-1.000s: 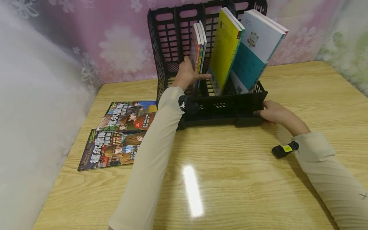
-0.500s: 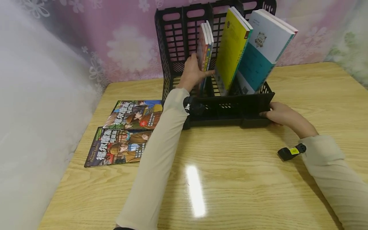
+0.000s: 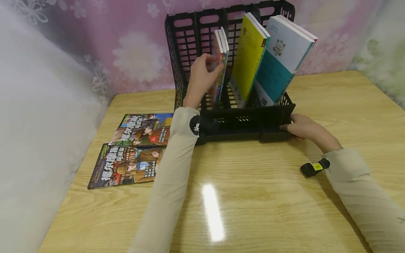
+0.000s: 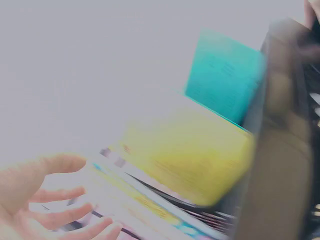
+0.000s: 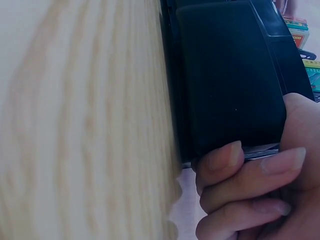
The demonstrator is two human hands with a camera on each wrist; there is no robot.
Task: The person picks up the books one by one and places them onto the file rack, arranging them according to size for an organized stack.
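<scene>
A black slotted book rack (image 3: 275, 121) stands at the back of the table with books upright in it. My left hand (image 3: 200, 79) is beside the thin books (image 3: 218, 89) in its left part, thumb near their spines, fingers at their left side. In the left wrist view that hand (image 4: 60, 200) has loosely bent, spread fingers with nothing between them. My right hand (image 3: 303, 127) holds the rack's front right corner; in the right wrist view its fingers (image 5: 250, 180) curl at the black edge. A yellow book (image 3: 246, 59) and a white-and-teal book (image 3: 280, 66) lean farther right.
Two comic-style books (image 3: 126, 165) lie flat on the wooden table (image 3: 253, 196), left of the rack, partly hidden by my left sleeve (image 3: 171, 168). A flowered pink cloth (image 3: 136, 52) hangs behind. A whitish surface (image 3: 41, 123) rises at the left.
My left hand has drawn up and back along the thin books, its thumb moving from beyond them to their spines. My right hand keeps its hold on the rack. The head view shifts slightly.
</scene>
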